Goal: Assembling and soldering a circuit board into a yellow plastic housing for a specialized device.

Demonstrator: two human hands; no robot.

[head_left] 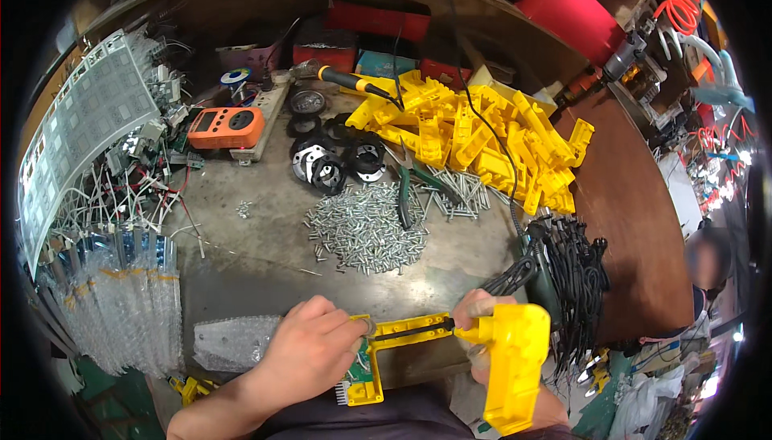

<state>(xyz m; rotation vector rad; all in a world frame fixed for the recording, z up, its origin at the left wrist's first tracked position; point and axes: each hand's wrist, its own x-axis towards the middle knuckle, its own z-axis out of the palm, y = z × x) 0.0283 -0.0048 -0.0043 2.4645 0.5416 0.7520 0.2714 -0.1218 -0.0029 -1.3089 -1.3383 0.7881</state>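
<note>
My left hand [310,347] pinches the left end of a yellow plastic frame [402,331] that carries a small green circuit board [358,372]. My right hand [482,319] grips a yellow powered screwdriver [515,364], its black bit lying along the frame and pointing left toward my left fingers. Both sit at the near edge of the grey workbench [257,255]. A heap of silver screws [366,227] lies just beyond the hands.
A big pile of yellow plastic housings [482,139] fills the back right. Black round parts [334,159], green-handled pliers [406,195], an orange meter [227,126], a soldering iron [354,82], bundled black cables [575,279], clear bags [129,295], and white wiring [121,183] surround the work area.
</note>
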